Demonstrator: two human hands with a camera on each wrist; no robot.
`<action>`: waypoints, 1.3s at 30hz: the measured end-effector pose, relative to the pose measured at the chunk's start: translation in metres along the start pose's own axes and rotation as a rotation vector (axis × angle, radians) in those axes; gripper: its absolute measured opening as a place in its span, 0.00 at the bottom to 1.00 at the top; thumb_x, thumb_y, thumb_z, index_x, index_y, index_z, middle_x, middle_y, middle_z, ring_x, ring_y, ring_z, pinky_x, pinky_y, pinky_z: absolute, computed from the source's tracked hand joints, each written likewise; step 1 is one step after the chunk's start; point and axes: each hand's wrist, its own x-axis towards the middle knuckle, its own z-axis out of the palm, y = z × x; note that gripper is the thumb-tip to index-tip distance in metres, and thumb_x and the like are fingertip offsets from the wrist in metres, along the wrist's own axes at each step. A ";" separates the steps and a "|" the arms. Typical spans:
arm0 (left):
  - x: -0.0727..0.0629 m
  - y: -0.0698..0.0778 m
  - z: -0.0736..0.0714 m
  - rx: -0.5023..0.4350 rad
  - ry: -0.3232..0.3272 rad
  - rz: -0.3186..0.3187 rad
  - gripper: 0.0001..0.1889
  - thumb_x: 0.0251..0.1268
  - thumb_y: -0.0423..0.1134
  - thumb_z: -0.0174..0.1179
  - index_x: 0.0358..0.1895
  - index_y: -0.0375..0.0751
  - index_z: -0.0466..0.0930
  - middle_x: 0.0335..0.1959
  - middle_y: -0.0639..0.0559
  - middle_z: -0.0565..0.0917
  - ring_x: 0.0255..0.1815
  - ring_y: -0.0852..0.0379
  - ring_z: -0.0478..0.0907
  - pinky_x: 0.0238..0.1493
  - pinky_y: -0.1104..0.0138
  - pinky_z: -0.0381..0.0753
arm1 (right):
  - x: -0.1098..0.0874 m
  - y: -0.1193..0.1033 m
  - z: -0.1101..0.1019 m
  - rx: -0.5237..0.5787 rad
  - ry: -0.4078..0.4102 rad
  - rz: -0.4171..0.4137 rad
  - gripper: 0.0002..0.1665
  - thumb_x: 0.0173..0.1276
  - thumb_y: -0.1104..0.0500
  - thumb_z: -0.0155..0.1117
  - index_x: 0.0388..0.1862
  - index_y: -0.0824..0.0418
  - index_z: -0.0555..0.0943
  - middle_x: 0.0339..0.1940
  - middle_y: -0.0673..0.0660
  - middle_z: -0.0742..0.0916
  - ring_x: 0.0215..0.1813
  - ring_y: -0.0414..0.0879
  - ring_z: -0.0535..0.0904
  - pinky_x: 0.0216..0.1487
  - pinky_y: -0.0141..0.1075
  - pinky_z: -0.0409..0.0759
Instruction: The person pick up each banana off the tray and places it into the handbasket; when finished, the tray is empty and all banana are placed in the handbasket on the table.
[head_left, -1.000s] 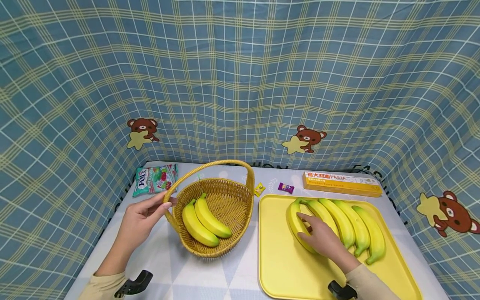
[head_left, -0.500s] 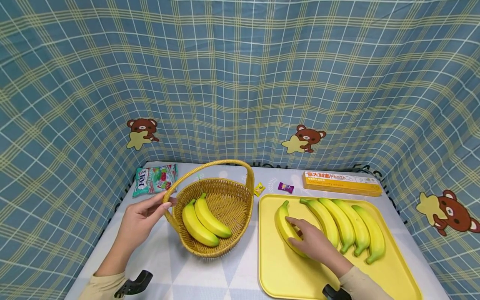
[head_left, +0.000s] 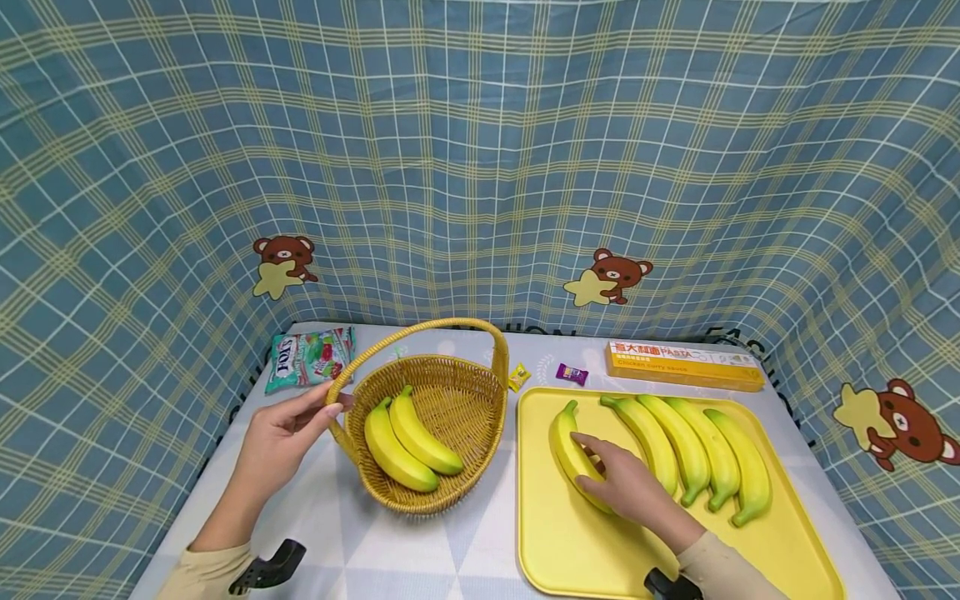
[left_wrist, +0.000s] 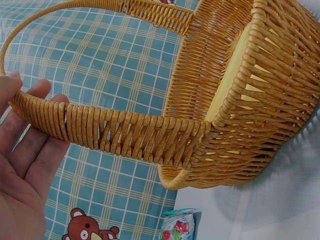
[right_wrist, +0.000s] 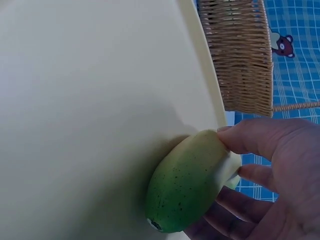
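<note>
A wicker basket [head_left: 465, 417] with a tall hooped handle stands left of centre, and two bananas [head_left: 401, 450] lie side by side in it. My left hand [head_left: 277, 437] pinches the handle's left side between thumb and fingers; in the left wrist view the fingers [left_wrist: 37, 155] sit behind the woven handle [left_wrist: 125, 132]. On the yellow tray [head_left: 551, 550], my right hand [head_left: 630, 479] grips the leftmost banana [head_left: 566, 442] around its middle. The right wrist view shows that banana's green tip [right_wrist: 180, 190] low over the tray. Several more bananas [head_left: 686, 450] lie in a row to its right.
A teal candy bag [head_left: 311, 358] lies behind the basket at the left. Two small wrapped sweets, one yellow [head_left: 519, 377] and one purple [head_left: 572, 375], lie behind the tray. A pasta box [head_left: 684, 367] stands at the back right. Plaid cloth [head_left: 480, 167] hangs around the table.
My right hand has moved left across the tray with the leftmost banana, parting it from the row, then stayed still over the last half second. The left hand and basket have not moved.
</note>
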 end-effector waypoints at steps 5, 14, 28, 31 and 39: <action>0.000 0.000 0.000 -0.005 -0.002 -0.002 0.20 0.70 0.25 0.62 0.64 0.33 0.80 0.45 0.45 0.90 0.47 0.69 0.85 0.47 0.75 0.84 | 0.000 0.001 0.002 -0.012 0.015 -0.010 0.37 0.64 0.55 0.76 0.72 0.53 0.76 0.54 0.51 0.85 0.43 0.40 0.79 0.43 0.41 0.81; -0.001 0.001 0.001 0.014 0.001 -0.011 0.19 0.71 0.27 0.62 0.64 0.33 0.80 0.45 0.41 0.89 0.47 0.70 0.85 0.47 0.76 0.83 | -0.006 -0.002 -0.003 -0.006 0.075 -0.079 0.38 0.66 0.55 0.74 0.74 0.52 0.74 0.57 0.51 0.85 0.44 0.39 0.79 0.42 0.37 0.81; -0.002 -0.001 0.001 0.017 0.007 0.005 0.20 0.70 0.26 0.62 0.63 0.33 0.80 0.45 0.41 0.89 0.47 0.70 0.85 0.47 0.76 0.83 | -0.019 -0.034 -0.026 0.002 0.098 -0.197 0.38 0.68 0.55 0.72 0.76 0.43 0.71 0.65 0.46 0.81 0.47 0.38 0.79 0.41 0.33 0.81; -0.002 -0.002 0.001 0.015 0.008 0.008 0.19 0.70 0.25 0.62 0.63 0.33 0.80 0.45 0.40 0.89 0.47 0.70 0.85 0.47 0.76 0.83 | -0.022 -0.044 -0.032 0.013 0.090 -0.223 0.39 0.68 0.54 0.72 0.76 0.40 0.71 0.63 0.43 0.81 0.47 0.37 0.78 0.40 0.31 0.80; -0.002 -0.002 0.001 0.012 0.007 0.006 0.19 0.70 0.26 0.62 0.63 0.33 0.81 0.45 0.40 0.89 0.47 0.70 0.85 0.47 0.76 0.84 | -0.023 -0.065 -0.046 0.038 0.034 -0.365 0.37 0.69 0.57 0.69 0.76 0.44 0.71 0.61 0.42 0.82 0.45 0.36 0.78 0.40 0.32 0.80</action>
